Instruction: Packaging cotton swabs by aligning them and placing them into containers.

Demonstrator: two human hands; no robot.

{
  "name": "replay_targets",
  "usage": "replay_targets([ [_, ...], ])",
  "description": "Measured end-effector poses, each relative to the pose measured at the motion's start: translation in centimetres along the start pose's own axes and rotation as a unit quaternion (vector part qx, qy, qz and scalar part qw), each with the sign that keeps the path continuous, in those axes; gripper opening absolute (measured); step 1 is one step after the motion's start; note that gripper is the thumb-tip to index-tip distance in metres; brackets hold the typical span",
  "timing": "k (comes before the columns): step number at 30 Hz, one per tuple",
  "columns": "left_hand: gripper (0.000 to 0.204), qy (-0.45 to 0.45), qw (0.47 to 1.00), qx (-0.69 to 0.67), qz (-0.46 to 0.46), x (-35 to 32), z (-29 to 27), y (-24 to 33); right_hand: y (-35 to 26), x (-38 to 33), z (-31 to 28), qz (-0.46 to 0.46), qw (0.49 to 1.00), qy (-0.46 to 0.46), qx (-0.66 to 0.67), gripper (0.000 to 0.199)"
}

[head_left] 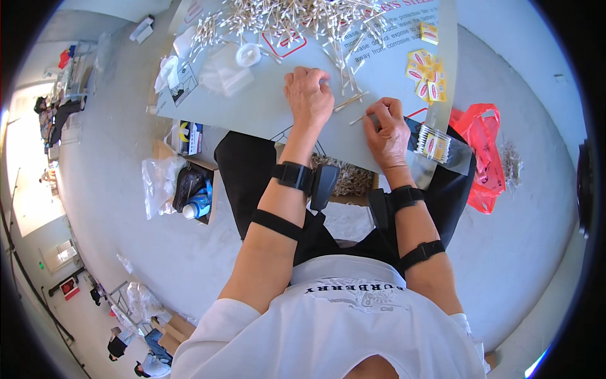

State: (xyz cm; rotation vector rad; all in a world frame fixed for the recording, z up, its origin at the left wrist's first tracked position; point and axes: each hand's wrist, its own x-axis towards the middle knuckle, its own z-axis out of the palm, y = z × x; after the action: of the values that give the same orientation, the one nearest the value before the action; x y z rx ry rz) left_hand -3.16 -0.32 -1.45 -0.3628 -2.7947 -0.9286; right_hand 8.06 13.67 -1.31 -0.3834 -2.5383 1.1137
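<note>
A large heap of cotton swabs covers the far part of the table. My left hand rests just in front of it, fingers curled down; what they hold, if anything, is hidden. To its right, my right hand has its fingers bent together, with a single cotton swab sticking out leftward from the fingertips. Between the two hands lie a few loose swabs. Close to the right hand, a clear pack of swabs with a yellow label lies at the table's near right corner.
Yellow cards and a small yellow stack lie at right. Clear bags, a round white container and crumpled white tissue sit at left. A red plastic bag hangs beyond the right edge. Below is a swab-filled box.
</note>
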Motion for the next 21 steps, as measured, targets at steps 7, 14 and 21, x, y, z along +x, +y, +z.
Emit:
replay_targets([
  [7,0.024,-0.041,0.996,-0.072,-0.016,-1.3,-1.2,-0.3,-0.2,0.3,-0.2,-0.02,1.0,0.0,0.003,0.015],
  [14,0.03,-0.014,0.998,-0.043,0.049,-3.5,-2.0,0.1,-0.2,-0.1,-0.3,0.027,0.999,0.019,0.036,0.026],
  [21,0.035,-0.029,0.995,-0.076,0.064,-4.1,-1.7,0.5,-0.8,0.5,-0.1,-0.027,0.999,0.044,0.012,0.036],
])
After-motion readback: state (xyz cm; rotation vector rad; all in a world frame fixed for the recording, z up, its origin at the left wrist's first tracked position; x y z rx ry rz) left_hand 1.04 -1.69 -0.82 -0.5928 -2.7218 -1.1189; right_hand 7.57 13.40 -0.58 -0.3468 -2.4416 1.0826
